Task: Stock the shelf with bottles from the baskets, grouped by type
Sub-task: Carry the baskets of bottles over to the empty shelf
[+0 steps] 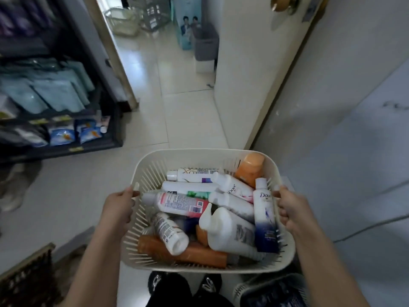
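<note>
I hold a cream slatted basket [155, 165] in front of me, above the floor. My left hand [118, 208] grips its left rim and my right hand [291, 209] grips its right rim. Inside lie several bottles in a jumble: white Dove bottles [264, 207], a white pump bottle [228, 231], orange bottles [251, 166] and a long orange one [199, 254] along the near wall. The dark shelf [66, 149] stands at the left, holding pale blue pouches [55, 94] and blue packets [62, 135].
An open doorway leads ahead to a tiled floor [177, 74] with a grey bin [205, 41] and wire baskets [124, 21]. A cream door [254, 63] stands to the right. A dark woven basket [26, 280] sits at lower left, another basket [272, 291] by my feet.
</note>
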Demonstrator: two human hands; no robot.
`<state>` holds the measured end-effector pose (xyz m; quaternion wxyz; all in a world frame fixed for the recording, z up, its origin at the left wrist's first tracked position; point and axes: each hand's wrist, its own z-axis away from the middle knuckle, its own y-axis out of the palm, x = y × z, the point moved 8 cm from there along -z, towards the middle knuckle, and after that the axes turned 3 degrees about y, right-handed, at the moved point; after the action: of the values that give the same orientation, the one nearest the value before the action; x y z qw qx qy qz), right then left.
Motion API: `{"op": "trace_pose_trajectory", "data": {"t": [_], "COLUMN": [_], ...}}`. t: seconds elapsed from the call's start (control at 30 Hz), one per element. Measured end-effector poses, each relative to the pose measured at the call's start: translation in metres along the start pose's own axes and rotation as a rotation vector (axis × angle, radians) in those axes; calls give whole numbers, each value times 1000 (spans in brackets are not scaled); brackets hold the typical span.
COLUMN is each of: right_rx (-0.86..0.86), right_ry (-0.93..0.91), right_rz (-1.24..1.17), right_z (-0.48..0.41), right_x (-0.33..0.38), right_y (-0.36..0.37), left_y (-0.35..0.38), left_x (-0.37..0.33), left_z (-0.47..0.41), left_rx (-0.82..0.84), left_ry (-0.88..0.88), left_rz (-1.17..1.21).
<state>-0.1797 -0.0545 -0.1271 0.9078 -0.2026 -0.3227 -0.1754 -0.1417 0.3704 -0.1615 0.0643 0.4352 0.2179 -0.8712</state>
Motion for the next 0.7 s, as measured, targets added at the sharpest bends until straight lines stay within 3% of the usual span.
{"op": "trace_pose_trajectory", "data": {"t": [0.37, 0.7], "right_rx": [204, 406], "right_ry": [-149, -251], "right_rz": [235, 471], "right_z": [94, 187], "right_x": [-15, -71], "right_y": [137, 277], "left_y": [-192, -360], "left_x": [83, 178], "left_z": [39, 103], "left_rx": [-266, -556], "left_ry": [-70, -182], "left_rz": [208, 331]}}
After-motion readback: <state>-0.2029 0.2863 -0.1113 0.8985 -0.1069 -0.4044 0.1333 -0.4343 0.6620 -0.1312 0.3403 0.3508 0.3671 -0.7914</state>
